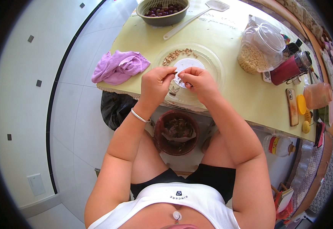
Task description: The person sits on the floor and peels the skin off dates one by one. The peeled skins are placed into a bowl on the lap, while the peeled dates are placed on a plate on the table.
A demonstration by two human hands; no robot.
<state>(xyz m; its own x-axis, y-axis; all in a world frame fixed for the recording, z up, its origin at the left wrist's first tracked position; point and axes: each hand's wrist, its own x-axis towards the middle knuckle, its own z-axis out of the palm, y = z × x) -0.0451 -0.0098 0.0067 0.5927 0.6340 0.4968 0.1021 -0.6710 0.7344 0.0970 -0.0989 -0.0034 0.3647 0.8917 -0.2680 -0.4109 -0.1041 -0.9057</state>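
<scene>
My left hand (155,83) is pinched closed above a clear round tray (217,68), with a small dark piece (175,72) at its fingertips. Close beside it, my right hand (200,81) is also pinched, fingers curled inward; what it grips is too small to name. The two sets of fingertips almost meet over the tray's white round centre (189,64). Small tan pieces (176,56) lie in an arc along the tray's far left side. A few pale shell-like bits (173,90) rest near its front edge.
A reddish bucket (177,149) with scraps stands between my knees. On the yellow-covered table (151,42) are a purple cloth (120,68), a colander (162,19) of dark round fruit, a white flyswatter (189,23), a jar (252,57) of pale kernels, a dark red bottle (288,69) and a phone (292,107).
</scene>
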